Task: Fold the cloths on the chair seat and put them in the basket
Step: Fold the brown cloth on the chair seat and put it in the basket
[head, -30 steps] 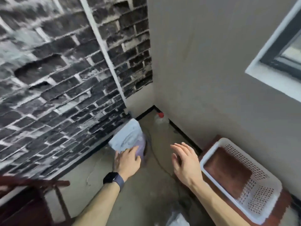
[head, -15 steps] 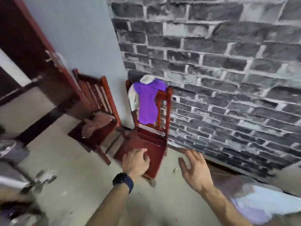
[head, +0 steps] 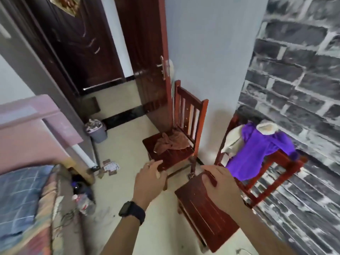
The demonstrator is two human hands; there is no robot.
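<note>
Looks like a lived-in bedroom: bed (head: pixel 24 190), wooden chairs (head: pixel 185 129), clothes (head: pixel 257 150) over one, a full bin (head: pixel 96 130), door (head: pixel 147 57).

Far red chair (head: pixel 176 155) w/ crumpled brown cloth (head: pixel 172 142) on seat, near chair seat (head: pixel 206 208) bare, pale floor (head: pixel 128 181) w/ scattered cards (head: pixel 110 166), grey bin (head: pixel 96 130)

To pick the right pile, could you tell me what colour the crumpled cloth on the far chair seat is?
Brown crumpled cloth; head view.
</note>
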